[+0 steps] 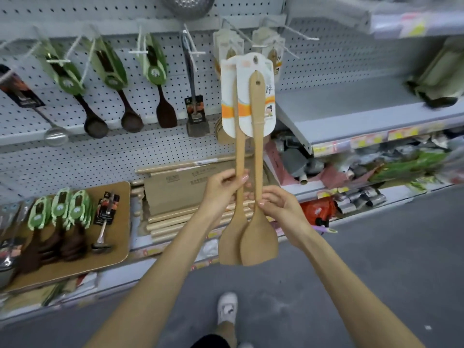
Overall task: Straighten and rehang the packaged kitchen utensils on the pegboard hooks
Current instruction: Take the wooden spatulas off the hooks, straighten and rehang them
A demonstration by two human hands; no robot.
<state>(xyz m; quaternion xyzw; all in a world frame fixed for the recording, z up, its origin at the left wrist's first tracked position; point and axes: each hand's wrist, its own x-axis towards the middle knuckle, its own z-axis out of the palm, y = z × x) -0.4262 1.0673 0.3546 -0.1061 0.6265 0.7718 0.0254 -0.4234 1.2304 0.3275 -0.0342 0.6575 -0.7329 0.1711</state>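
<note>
Two pale wooden spatulas on white-and-orange cards are held upright, blades down, in front of the pegboard (155,151). My left hand (222,188) grips the handle of the left spatula (234,227). My right hand (278,204) pinches the handle of the right spatula (259,239). Their card tops (253,66) sit just below two white hooks (251,38) that carry more of the same carded spatulas. Both blades overlap near the bottom.
Green-carded dark spoons (110,71), a metal ladle (55,135) and a steel turner (197,121) hang to the left. A wooden board (123,197) below holds loose packaged utensils. Rolling pins (175,222) and a cardboard box lie on the lower shelf. Grey shelves with goods stand right.
</note>
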